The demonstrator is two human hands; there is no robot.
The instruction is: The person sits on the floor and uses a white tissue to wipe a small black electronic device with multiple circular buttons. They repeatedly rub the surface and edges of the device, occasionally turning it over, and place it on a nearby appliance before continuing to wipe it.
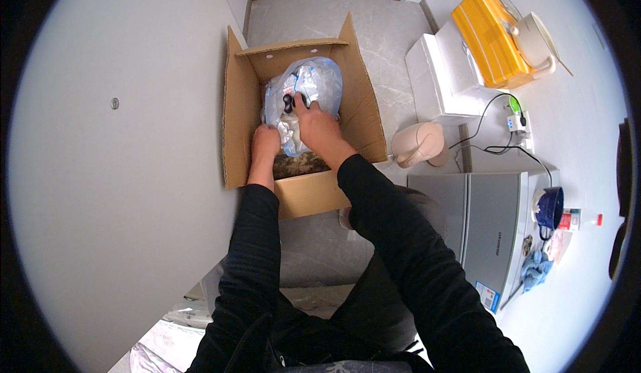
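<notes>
An open cardboard box stands on the floor before me, its flaps raised. Inside lies a translucent bluish plastic bag with its mouth spread, holding crumpled silvery and white wrappers and a small black object. My left hand pinches the bag's near left edge, close to the box wall. Over the bag's contents reaches my right hand, its index finger stretched beside the black object. Another dark item shows partly under its fingertips, and whether it is gripped is hidden. Below the bag, a brown mottled surface is visible in the box.
A pale wall or panel borders the box's left side. To the right stand a pink electric kettle, white foam boxes, a yellow box with a cream pot, and a small grey refrigerator. Power cords run to a wall socket.
</notes>
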